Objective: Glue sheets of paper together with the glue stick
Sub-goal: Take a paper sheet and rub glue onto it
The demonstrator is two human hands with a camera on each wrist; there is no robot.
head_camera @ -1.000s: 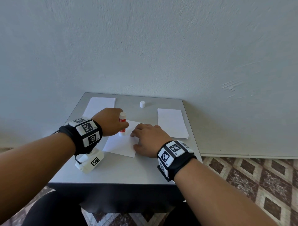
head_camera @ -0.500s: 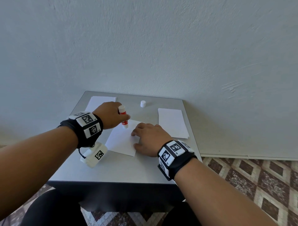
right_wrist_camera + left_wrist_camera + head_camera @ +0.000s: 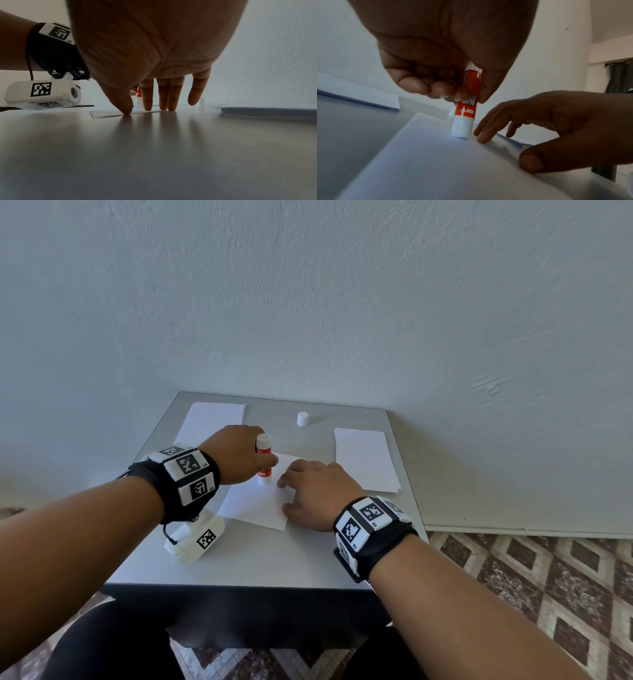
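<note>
Head view: left hand pinches glue stick upright, tip on the sheet mid-table; a second ago the tip sat nearer the sheet's left edge.

Left wrist: fingers curled round the barrel; rigid, light, best held mid-barrel.

Right wrist: right hand fingers straight, spread, pressing the thin, floppy sheet's edge.

My right hand blocked the glue stick just beside my grip. Beyond stood the cap; paper stacks flanked both sides. Bare table lay open behind my wrists.
</note>
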